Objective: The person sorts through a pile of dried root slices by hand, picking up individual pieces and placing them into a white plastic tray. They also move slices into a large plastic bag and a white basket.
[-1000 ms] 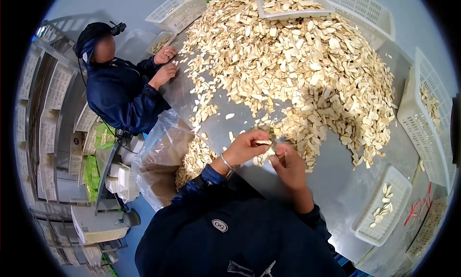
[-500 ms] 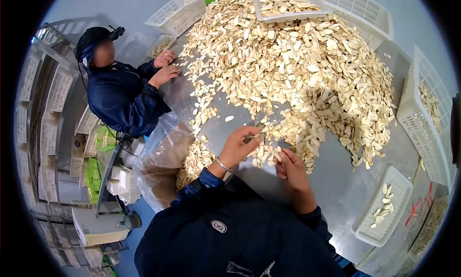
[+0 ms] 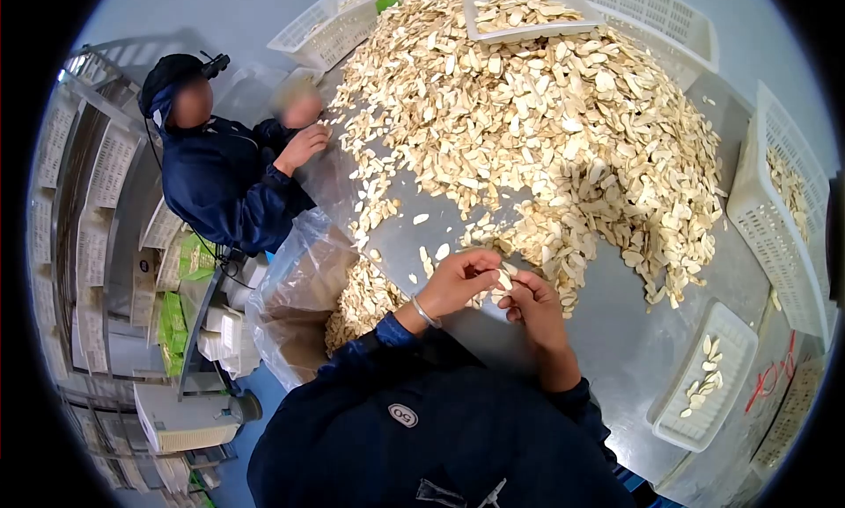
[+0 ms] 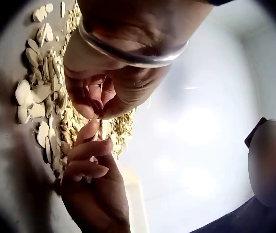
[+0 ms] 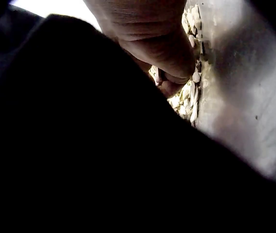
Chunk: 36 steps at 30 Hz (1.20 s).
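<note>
While L hand [image 3: 451, 283] & R hand [image 3: 540, 316] both pinch slice [image 3: 504, 280], fingers curled, over table [image 3: 607, 332] near pile [image 3: 563, 147], uneven pull could prob. snap it, or loose grip drop it among others.

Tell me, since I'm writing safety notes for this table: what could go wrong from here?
The pale slice between the fingertips of the left hand and right hand could slip and get lost near the heap. The loaded tray at its far side might tip if slices shift. The bangle could snag.
</note>
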Tool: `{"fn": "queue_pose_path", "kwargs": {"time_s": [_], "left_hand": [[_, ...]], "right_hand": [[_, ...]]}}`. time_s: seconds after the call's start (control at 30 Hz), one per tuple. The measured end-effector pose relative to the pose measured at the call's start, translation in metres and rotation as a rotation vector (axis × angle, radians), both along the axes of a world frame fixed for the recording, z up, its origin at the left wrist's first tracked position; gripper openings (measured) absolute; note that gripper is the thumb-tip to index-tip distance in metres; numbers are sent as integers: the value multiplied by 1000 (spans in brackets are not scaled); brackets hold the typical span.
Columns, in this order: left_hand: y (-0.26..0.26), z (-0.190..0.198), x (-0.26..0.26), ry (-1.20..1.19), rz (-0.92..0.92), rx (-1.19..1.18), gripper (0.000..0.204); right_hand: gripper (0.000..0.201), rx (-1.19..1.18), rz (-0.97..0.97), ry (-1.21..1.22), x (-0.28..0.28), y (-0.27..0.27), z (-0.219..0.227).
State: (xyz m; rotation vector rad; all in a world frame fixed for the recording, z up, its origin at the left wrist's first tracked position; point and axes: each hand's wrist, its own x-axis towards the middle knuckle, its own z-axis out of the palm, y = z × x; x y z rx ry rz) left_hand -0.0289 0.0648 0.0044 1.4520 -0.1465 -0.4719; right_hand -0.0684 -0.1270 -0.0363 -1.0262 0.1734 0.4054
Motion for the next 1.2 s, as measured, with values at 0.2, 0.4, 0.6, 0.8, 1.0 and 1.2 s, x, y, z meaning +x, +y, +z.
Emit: {"fn": "queue_pose_path", "kwargs": {"time_s": [0.2,0.4,0.6,0.8,1.0,1.2], "left_hand": [[26,5,8,25,78,125,20],[36,10,15,-515,353,623,21],[-5,10,18,-778,43,720,16],[-36,-8,22,-922,-9,900,19],[-27,-19,29,-644,61,678,16],[-17,33,25,-181,-17,56,21]], "right_hand": [[28,8,10,38,-1,2,22],[22,-75,-95,-8,-2,5,27],[8,-241,-550,-169,2,-7,11],[6,-10,-509,-136,-2,-11,30],[20,326,-337,-89,1,-14,37],[26,278,-315,176,6,-5,36]]}}
